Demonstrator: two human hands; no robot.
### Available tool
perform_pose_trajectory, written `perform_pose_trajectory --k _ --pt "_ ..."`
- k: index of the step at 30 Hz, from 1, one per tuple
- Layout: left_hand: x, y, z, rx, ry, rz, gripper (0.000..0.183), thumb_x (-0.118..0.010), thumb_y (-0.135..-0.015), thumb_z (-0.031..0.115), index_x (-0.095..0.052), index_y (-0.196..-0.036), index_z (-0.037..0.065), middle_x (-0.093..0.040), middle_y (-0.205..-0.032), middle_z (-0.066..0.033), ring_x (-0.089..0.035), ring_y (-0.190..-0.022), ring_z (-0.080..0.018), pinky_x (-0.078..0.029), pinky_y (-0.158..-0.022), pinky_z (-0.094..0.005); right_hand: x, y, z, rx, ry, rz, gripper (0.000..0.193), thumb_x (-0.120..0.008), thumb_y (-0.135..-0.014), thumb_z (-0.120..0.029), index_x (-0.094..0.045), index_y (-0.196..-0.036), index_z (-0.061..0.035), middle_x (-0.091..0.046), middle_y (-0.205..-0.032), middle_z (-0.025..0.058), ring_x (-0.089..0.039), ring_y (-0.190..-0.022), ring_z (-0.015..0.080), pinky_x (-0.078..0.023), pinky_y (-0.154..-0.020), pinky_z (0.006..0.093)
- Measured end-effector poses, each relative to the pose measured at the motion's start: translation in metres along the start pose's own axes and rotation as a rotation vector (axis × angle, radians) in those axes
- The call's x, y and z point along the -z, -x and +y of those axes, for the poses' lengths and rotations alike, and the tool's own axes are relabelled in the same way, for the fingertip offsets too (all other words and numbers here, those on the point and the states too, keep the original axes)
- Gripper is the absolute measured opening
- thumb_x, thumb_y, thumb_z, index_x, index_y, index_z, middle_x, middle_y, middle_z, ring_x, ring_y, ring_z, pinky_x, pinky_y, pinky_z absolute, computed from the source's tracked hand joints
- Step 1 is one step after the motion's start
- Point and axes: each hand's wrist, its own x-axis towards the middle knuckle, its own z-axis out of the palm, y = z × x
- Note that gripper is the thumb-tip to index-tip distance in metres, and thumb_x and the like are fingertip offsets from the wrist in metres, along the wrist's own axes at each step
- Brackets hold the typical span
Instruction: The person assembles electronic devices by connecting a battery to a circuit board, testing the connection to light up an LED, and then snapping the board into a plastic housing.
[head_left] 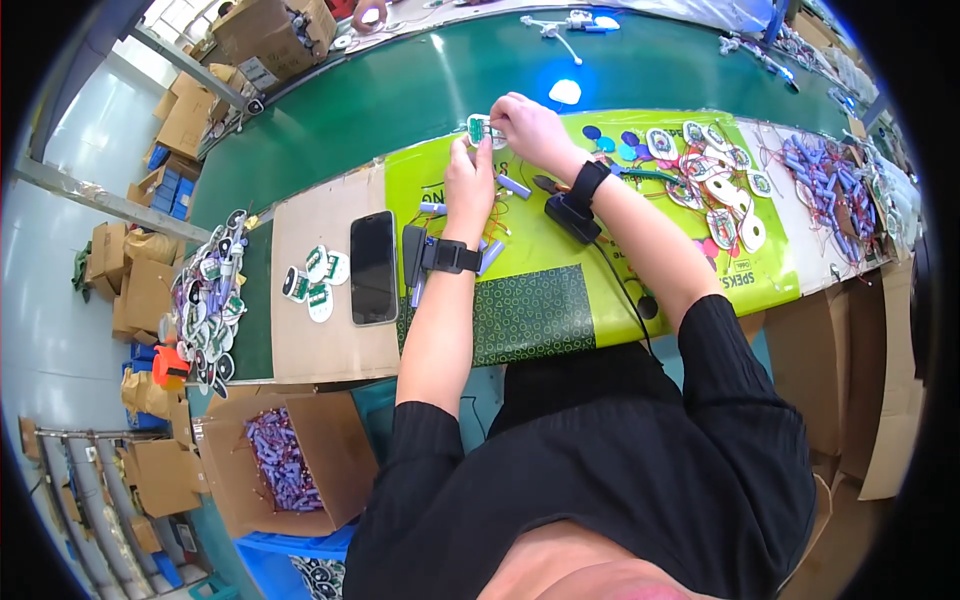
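Note:
My left hand (468,185) grips a small white disc with a green circuit board (476,129) at the far edge of the yellow-green mat. My right hand (530,128) is closed in a pinch at the disc's right side, where thin wires seem to run; what its fingertips hold is too small to make out. Several purple cylindrical batteries (514,186) with wires lie around my left wrist. Under my right wrist is a pair of pliers (625,172) with teal handles. Each wrist wears a strapped black device.
A black phone (373,268) and several white discs with boards (319,285) lie left. Wired round boards (722,228) and a battery pile (830,190) are right. A glowing lamp (564,92) sits on the green belt (420,85). A carton (335,450) of batteries stands below.

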Motion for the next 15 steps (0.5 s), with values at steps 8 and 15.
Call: perform_pose_trajectory --k 8,15 --pt "0.007 -0.014 -0.020 0.019 0.167 0.127 0.020 -0.054 -0.091 0.021 -0.051 -0.094 0.001 -0.057 -0.063 -0.0015 -0.051 -0.054 -0.0072 -0.040 -0.050 -0.0229 -0.007 -0.023 -0.009 0.110 -0.042 -0.133 0.010 -0.056 -0.081 -0.015 -0.058 -0.082 -0.0060 -0.060 -0.086 0.0094 -0.061 -0.081 0.0294 -0.049 -0.070 0.0383" --pt "0.006 -0.020 -0.028 0.061 0.207 0.133 0.019 -0.054 -0.091 0.020 -0.051 -0.094 0.002 -0.057 -0.062 -0.0021 -0.049 -0.050 -0.0065 -0.038 -0.046 -0.0221 -0.008 -0.037 -0.003 0.157 -0.070 -0.250 0.011 -0.056 -0.081 -0.016 -0.059 -0.081 -0.0054 -0.061 -0.083 0.0100 -0.060 -0.082 0.0294 -0.049 -0.072 0.0378"
